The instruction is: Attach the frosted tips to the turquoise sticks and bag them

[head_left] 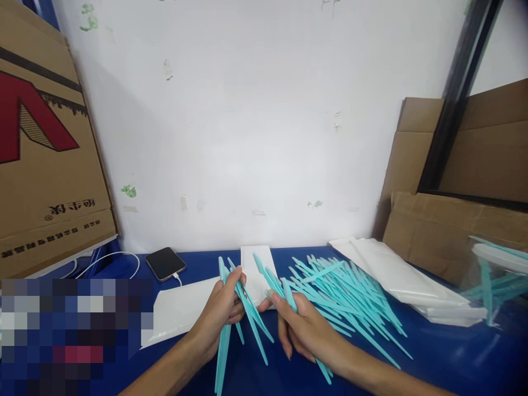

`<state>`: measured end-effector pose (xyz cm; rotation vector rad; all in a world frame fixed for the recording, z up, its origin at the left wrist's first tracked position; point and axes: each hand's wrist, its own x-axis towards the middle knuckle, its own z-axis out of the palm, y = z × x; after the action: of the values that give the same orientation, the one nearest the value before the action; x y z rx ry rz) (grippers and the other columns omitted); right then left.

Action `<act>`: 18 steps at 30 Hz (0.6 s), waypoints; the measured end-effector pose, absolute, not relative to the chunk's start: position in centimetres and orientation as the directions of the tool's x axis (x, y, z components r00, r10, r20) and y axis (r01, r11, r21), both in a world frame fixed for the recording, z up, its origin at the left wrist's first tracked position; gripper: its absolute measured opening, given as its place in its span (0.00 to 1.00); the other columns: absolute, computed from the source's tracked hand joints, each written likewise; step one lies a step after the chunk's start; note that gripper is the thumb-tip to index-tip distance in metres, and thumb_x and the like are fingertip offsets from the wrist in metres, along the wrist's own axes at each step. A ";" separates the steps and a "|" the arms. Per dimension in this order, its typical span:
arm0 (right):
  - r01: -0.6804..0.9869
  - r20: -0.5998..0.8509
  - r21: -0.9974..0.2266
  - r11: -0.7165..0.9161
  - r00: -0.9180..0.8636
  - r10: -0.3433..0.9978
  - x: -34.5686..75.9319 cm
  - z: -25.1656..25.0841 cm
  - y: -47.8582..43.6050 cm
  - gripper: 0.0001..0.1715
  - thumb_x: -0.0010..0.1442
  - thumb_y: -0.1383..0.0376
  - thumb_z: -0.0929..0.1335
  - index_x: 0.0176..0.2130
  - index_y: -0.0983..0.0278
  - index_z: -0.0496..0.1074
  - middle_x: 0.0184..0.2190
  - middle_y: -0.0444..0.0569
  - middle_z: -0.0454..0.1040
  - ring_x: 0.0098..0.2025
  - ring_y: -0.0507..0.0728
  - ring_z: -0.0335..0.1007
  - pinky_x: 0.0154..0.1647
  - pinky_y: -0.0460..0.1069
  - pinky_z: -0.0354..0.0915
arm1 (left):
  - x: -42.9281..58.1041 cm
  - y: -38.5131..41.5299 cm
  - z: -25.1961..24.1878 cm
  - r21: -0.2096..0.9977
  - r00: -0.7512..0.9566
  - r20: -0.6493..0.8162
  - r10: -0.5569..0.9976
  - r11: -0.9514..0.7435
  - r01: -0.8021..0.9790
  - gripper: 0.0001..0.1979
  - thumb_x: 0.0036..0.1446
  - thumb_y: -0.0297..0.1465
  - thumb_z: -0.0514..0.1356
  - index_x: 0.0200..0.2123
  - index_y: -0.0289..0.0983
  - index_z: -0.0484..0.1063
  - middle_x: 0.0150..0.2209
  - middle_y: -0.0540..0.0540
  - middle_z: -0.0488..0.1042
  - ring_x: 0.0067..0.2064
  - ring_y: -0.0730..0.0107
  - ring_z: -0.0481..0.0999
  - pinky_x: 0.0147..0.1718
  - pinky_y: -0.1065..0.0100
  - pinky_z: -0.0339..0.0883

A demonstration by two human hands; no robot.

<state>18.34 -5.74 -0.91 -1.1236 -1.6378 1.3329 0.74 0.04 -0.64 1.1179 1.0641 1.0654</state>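
Observation:
Several long, thin turquoise sticks [223,352] are gripped in my left hand [225,305], fanned out and pointing down toward the near edge. My right hand [295,319], close beside it, has its thumb and fingers closed round more turquoise sticks [290,294]. Right of my right hand, a loose pile of the same sticks [350,297] lies on the blue table [284,379]. Behind my hands is a white box or card [258,264]. A white packet [181,305] lies left of my left hand.
A phone [165,264] with a white cable lies at the back left, near a large cardboard box [53,181]. White packets [396,272] are stacked right of the pile. A clear bag with turquoise sticks [501,280] stands far right, before cardboard [454,231]. A white wall [256,121] closes the back.

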 end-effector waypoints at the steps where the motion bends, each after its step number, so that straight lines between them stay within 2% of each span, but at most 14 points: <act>1: 0.171 0.010 -0.982 0.074 -0.347 0.938 18.3 -0.8 -5.8 0.40 0.65 0.38 0.55 0.53 0.67 0.68 0.14 0.36 0.66 0.09 0.46 0.47 0.11 0.42 0.46 | 0.8 0.0 -0.7 0.986 0.160 -0.108 0.981 0.126 -0.106 0.26 0.50 0.57 0.60 0.28 0.41 0.59 0.15 0.63 0.47 0.14 0.83 0.45 0.13 0.78 0.39; 6: 0.166 -0.032 -0.986 0.025 -0.335 0.942 18.2 -0.4 -6.0 0.38 0.65 0.38 0.56 0.52 0.66 0.66 0.14 0.35 0.65 0.10 0.46 0.46 0.12 0.42 0.45 | 0.7 -0.1 -0.7 0.981 0.179 -0.111 0.978 0.136 -0.139 0.27 0.48 0.58 0.62 0.27 0.41 0.58 0.14 0.63 0.47 0.15 0.82 0.47 0.14 0.78 0.38; 10: 0.150 -0.055 -0.989 -0.010 -0.301 0.952 18.2 -0.2 -6.2 0.35 0.64 0.39 0.59 0.50 0.64 0.66 0.14 0.33 0.61 0.12 0.46 0.45 0.13 0.42 0.46 | 0.8 -0.5 -0.5 0.990 0.199 -0.091 0.976 0.110 -0.088 0.27 0.50 0.58 0.61 0.28 0.41 0.60 0.13 0.63 0.50 0.15 0.81 0.48 0.14 0.78 0.41; 15: 0.047 -0.043 -0.998 -0.031 -0.266 0.963 18.5 -0.2 -6.4 0.31 0.63 0.39 0.61 0.46 0.63 0.67 0.17 0.33 0.54 0.15 0.45 0.41 0.15 0.42 0.45 | 0.9 -0.8 -0.3 0.997 0.232 0.018 0.972 0.000 -0.076 0.26 0.53 0.58 0.58 0.28 0.40 0.60 0.22 0.55 0.67 0.17 0.81 0.54 0.15 0.77 0.45; 18: 0.025 -0.032 -0.999 -0.026 -0.270 0.962 18.6 -0.4 -6.3 0.31 0.64 0.39 0.60 0.43 0.63 0.67 0.19 0.33 0.52 0.16 0.44 0.42 0.16 0.42 0.45 | 0.9 -0.9 -0.1 0.999 0.258 0.028 0.966 -0.018 -0.039 0.26 0.55 0.58 0.56 0.27 0.40 0.59 0.20 0.55 0.66 0.18 0.79 0.53 0.15 0.76 0.46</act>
<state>18.57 -6.32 -0.45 -1.1049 -1.4109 1.4206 0.89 -0.90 -0.05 1.3114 0.9779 1.0479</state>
